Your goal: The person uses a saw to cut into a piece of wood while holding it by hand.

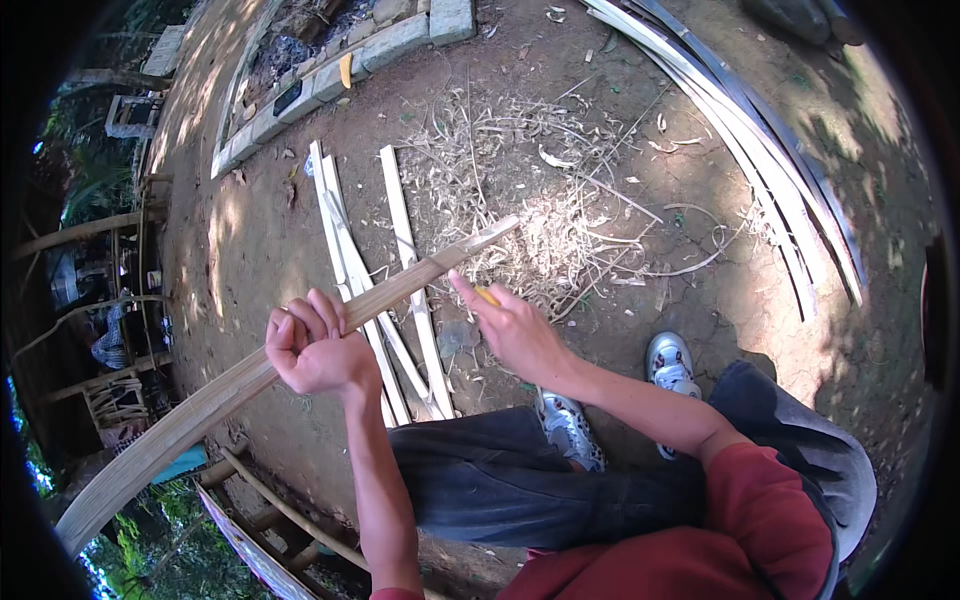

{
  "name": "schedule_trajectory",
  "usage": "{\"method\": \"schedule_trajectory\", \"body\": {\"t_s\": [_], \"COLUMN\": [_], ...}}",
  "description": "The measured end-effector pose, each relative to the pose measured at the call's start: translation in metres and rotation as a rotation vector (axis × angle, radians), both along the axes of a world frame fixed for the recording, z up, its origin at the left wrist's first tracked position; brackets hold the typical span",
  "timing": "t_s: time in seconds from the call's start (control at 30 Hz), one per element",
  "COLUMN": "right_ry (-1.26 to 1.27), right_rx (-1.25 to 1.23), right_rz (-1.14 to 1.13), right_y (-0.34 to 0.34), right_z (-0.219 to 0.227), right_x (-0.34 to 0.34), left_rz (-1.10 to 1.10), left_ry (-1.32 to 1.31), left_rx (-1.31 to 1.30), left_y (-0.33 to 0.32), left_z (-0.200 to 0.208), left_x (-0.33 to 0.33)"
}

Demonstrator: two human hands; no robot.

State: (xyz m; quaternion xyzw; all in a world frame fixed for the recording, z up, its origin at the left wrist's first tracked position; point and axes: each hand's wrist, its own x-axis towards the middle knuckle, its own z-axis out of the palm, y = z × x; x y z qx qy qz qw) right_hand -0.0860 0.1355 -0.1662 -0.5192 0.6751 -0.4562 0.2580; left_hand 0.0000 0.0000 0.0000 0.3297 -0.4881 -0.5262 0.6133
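My left hand [320, 345] is closed around a long, pale bamboo strip [215, 395]. The strip slants from the lower left up to its tip near the middle of the view. Just right of the strip, my right hand [515, 335] is closed on a small yellow-handled tool [487, 296]. Only part of that handle shows between the fingers; whether it has a blade I cannot make out. The right index finger points toward the strip's underside, close to it or touching.
Curly shavings [540, 235] cover the dirt beyond my hands. Several pale split strips [400, 210] lie under the held one. More long strips [760, 150] curve along the right. A stone border [390, 55] with a dark phone-like object [287, 97] runs far left. My shoes [570, 430] are below.
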Motion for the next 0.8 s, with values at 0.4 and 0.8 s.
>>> {"method": "schedule_trajectory", "body": {"t_s": [0.4,0.8], "right_ry": [0.019,0.004], "right_rx": [0.023,0.074], "right_rz": [-0.042,-0.061], "right_y": [-0.003,-0.008], "right_z": [-0.025,-0.033], "right_x": [-0.002,-0.014], "left_rz": [0.036,0.056], "left_ry": [0.007,-0.020], "left_rx": [0.018,0.043], "left_y": [0.007,0.001], "left_z": [0.001,-0.002], "left_x": [-0.003,0.004]}}
